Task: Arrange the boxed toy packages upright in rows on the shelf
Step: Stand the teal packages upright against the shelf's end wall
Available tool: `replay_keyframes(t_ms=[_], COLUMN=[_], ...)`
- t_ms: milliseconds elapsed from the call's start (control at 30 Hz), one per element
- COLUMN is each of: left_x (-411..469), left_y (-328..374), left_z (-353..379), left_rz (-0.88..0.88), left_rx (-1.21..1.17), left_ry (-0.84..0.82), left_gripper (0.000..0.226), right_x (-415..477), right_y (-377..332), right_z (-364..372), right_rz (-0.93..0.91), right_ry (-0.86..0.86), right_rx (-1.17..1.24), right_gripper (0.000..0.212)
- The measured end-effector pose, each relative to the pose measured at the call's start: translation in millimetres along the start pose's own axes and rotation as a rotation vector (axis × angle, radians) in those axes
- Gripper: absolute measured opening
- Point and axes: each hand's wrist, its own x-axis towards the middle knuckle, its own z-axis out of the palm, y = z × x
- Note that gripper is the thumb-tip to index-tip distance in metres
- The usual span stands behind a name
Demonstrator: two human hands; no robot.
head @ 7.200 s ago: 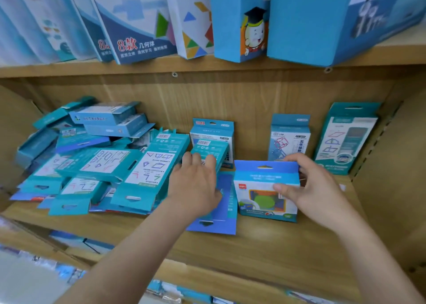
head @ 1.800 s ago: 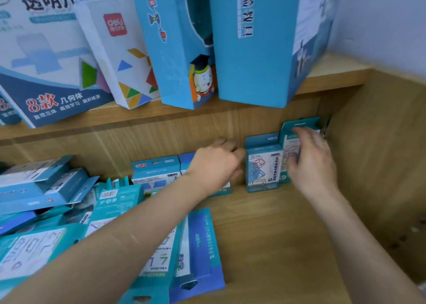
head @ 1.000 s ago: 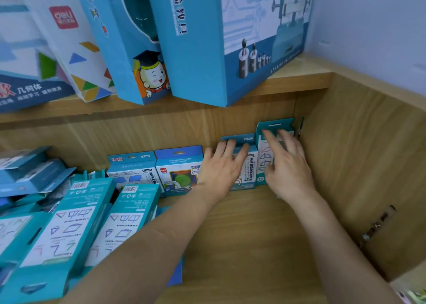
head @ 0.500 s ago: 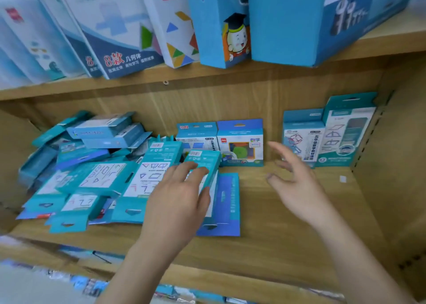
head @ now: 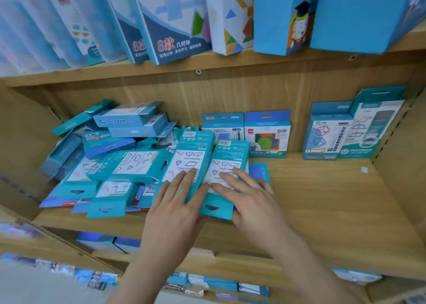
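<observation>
Hands have come together since half a second ago: your right hand (head: 251,202), which then hung open in the air near the right-hand upright boxes, now lies flat, fingers spread, on a teal flat package (head: 224,176), and your left hand (head: 177,204) has shifted onto the neighbouring teal package (head: 191,158) just to its left. Neither hand is closed around anything; both rest palm-down, the fingers loosely splayed over the printed white panels.

Both packages lie face up on the wooden shelf (head: 322,200), not upright, their long axes running from near to far, hang-tab ends toward you and barcode ends toward the back wall. The pair leans slightly on the jumbled pile (head: 110,156) of teal and blue boxes at the left.

Against the back wall, four boxes stand upright: a blue pair (head: 246,133) in the middle, touching each other, and a taller teal pair (head: 352,126) at the far right, the rightmost overlapping its neighbour.

Your palms hide the near halves of the two packages, so you cannot read their lower print. A dark blue flat pack (head: 259,172) shows only as an edge beside your right hand. The large boxes (head: 175,20) on the upper shelf are cut off at the top, and the lower shelf is blurred.
</observation>
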Motion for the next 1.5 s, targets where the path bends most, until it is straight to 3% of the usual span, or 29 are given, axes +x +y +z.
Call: replay_keyframes(t_ms=[100,233,333,400,500,633,733,833,900,967,1033,1100,1200,1333,1433,1500], left_x=[-3.6,-0.7,2.5,3.5,5.2,8.4,20.5,34.5,37.9,37.7,35.9,34.5,30.5,33.1,32.8,31.9], left_y=[-20.8,-40.9,-49.4,-52.2,-52.8,-49.4,-31.9,-4.6,11.2,23.2,37.1,52.0,57.9,26.1,19.9,25.9], left_z=[0.3,0.1,-0.3,-5.4,-19.8,-39.2,-48.6,-45.9,-43.5,-37.7,-31.8,-28.0,-22.4,-5.8,8.2,23.2], left_rz=[0.018,0.049,0.068,0.019,-0.007,-0.072,-0.029,0.009,-0.044,-0.113,-0.169,-0.147,0.032,0.244,0.242,0.256], left_rx=[-0.089,-0.098,-0.166,-0.263,-0.335,-0.518,-0.651,-0.905,-1.049,-1.103,-1.052,-1.014,-0.954,-0.443,-0.093,0.027], left_ry=[0.101,0.223,0.211,0.137,0.038,-0.053,0.107,0.075,0.061,0.116,0.168,0.181,0.122,0.252,0.102,0.066], left_gripper=[0.074,0.063,0.048,0.052,0.059,0.086,0.080,0.061,0.038,0.034,0.041,0.049,0.041,0.024,0.056,0.059], right_x=[8.2,33.0,40.4,37.9,32.0,27.2,26.4,26.1,23.1,15.7,5.1,-6.2,-22.8,-44.9,-53.0,-55.2], right_y=[6.8,9.0,11.8,12.4,11.9,5.5,-2.6,-9.2,-10.4,-11.8,-16.5,-22.9,-19.8,4.4,13.9,16.6], right_z=[-7.2,-64.6,-106.0,-121.0,-126.9,-127.4,-128.7,-126.3,-123.0,-118.8,-111.3,-102.4,-100.7,-105.9,-97.2,-87.0], right_rz=[0.014,0.439,0.641,0.701,0.770,0.823,0.798,0.785,0.822,0.823,0.775,0.763,0.751,0.742,0.727,0.715], right_ry=[0.141,0.536,0.701,0.752,0.741,0.692,0.619,0.563,0.565,0.567,0.506,0.485,0.634,0.769,0.783,0.771], right_rx=[0.307,1.036,1.278,1.340,1.353,1.349,1.402,1.490,1.538,1.632,1.620,1.411,1.200,0.921,0.861,0.840], right_gripper=[0.053,0.017,0.014,0.015,0.014,0.011,0.011,0.012,0.016,0.023,0.026,0.020,0.022,0.032,0.039,0.038])
